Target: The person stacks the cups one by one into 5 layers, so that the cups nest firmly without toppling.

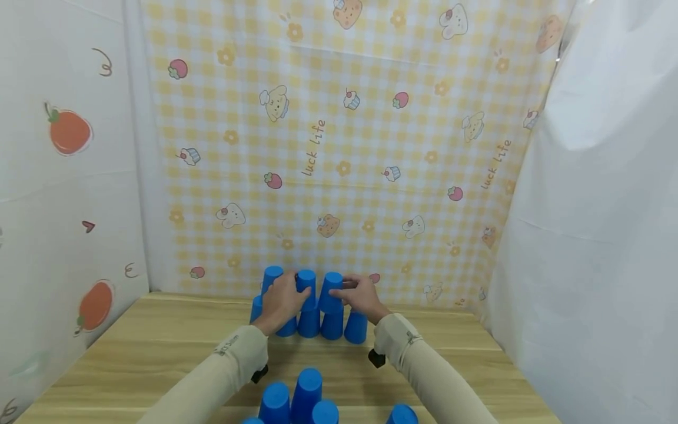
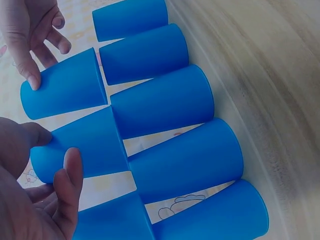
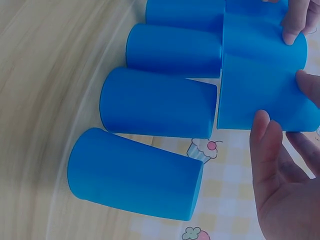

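Blue cups stand upside down in two rows at the back of the table. The lower row has several cups, with one lower cup [image 1: 356, 327] at its right end. In the upper row, my left hand [image 1: 279, 304] holds the middle cup [image 2: 82, 147] between thumb and fingers. My right hand [image 1: 363, 298] grips the right upper cup [image 3: 265, 95], its thumb on the near side and other fingers partly hidden behind. That cup rests across the lower row's tops. A left upper cup [image 1: 272, 274] stands beyond my left hand, partly covered by it.
Nearer me on the wooden table [image 1: 132, 359] stand several more upside-down blue cups, including a tall one [image 1: 307, 393] and a separate one [image 1: 402, 414] to the right. A patterned curtain [image 1: 339, 194] hangs behind the rows; white sheets [image 1: 593, 247] flank the table.
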A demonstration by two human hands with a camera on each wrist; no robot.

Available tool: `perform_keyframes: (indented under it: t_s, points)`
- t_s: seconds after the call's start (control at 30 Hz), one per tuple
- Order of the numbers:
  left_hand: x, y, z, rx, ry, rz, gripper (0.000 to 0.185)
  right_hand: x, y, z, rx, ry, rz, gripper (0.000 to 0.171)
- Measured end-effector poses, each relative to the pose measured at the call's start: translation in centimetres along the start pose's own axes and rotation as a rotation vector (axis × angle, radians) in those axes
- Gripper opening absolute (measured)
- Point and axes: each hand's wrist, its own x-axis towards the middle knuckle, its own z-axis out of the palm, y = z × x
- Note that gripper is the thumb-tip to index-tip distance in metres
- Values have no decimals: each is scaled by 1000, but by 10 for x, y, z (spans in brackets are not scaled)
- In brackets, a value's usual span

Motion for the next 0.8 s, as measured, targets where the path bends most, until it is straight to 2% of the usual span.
perform_keyframes:
  t_s: [0.63, 0.8]
  points:
    - [2, 7, -2, 40, -27, -57, 56, 6, 2, 11, 11, 23, -16, 58]
    - [2, 8, -1, 56, -39, -49, 59, 11, 4, 11, 17, 24, -19, 59]
